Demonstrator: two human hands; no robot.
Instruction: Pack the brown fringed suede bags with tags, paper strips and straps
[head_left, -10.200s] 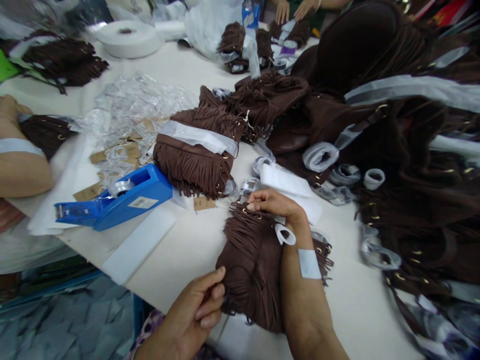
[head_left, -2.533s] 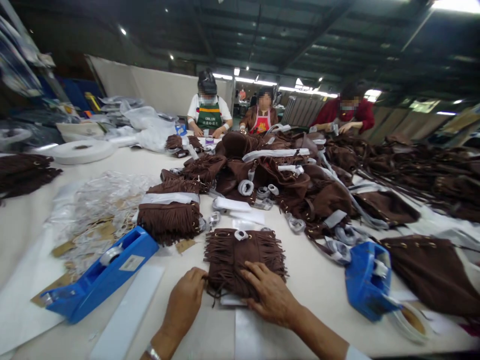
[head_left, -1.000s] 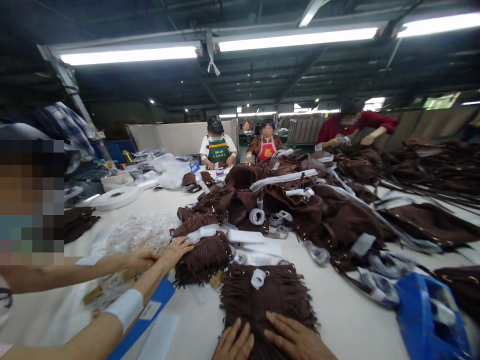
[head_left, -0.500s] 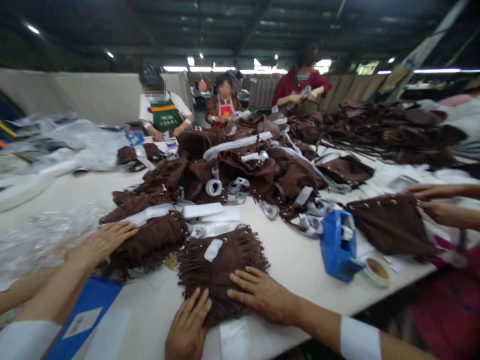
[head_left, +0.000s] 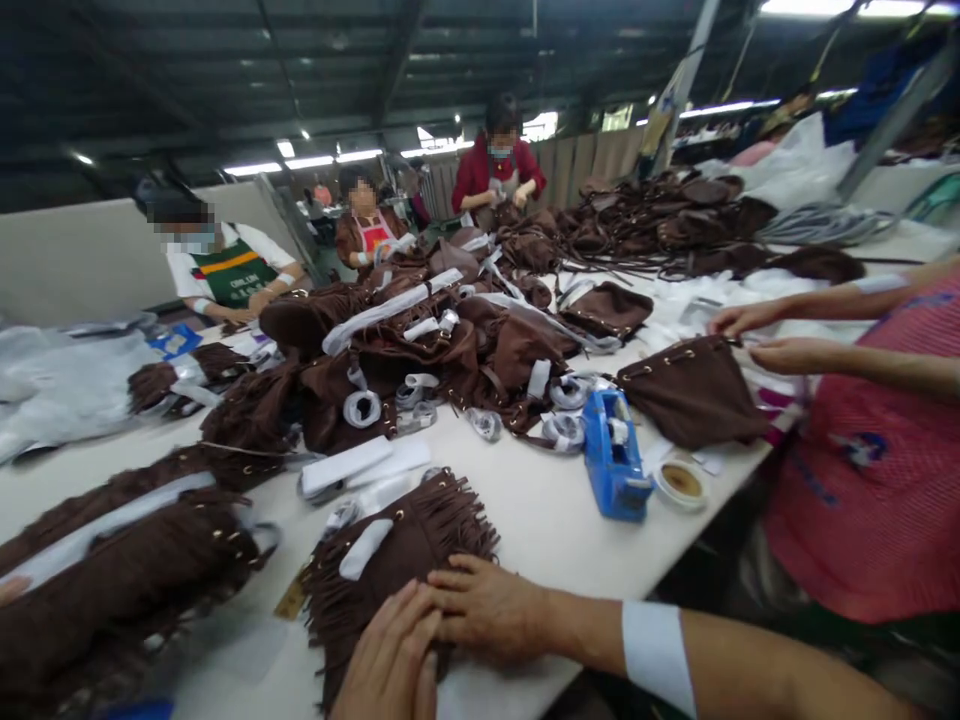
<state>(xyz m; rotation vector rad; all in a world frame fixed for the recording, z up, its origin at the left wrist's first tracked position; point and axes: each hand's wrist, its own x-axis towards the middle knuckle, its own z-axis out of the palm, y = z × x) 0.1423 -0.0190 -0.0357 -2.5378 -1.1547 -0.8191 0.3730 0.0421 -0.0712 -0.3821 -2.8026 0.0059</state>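
A dark brown fringed bag [head_left: 409, 545] lies flat on the table in front of me, with small metal eyelets near its top edge and a white wrapped piece [head_left: 365, 549] on it. My left hand [head_left: 394, 650] rests on the lower part of the bag, fingers stretched out and together. My right hand [head_left: 491, 605] lies flat beside it on the bag's lower right, its fingertips meeting the left hand's fingers. Both hands partly cover the lower edge. Neither grips anything.
Left, another fringed bag [head_left: 150, 560] carries a white strip; a co-worker's fingertips touch it. Brown bags [head_left: 480, 335] with wrapped straps pile mid-table. A blue tape dispenser [head_left: 616, 455] and round dish [head_left: 681, 483] stand right. A co-worker's hands hold a brown bag [head_left: 694, 390].
The view has turned right. My hands have come closer together on the bag. The fringed bag at left has shifted nearer, and the co-worker's arms there are mostly out of view.
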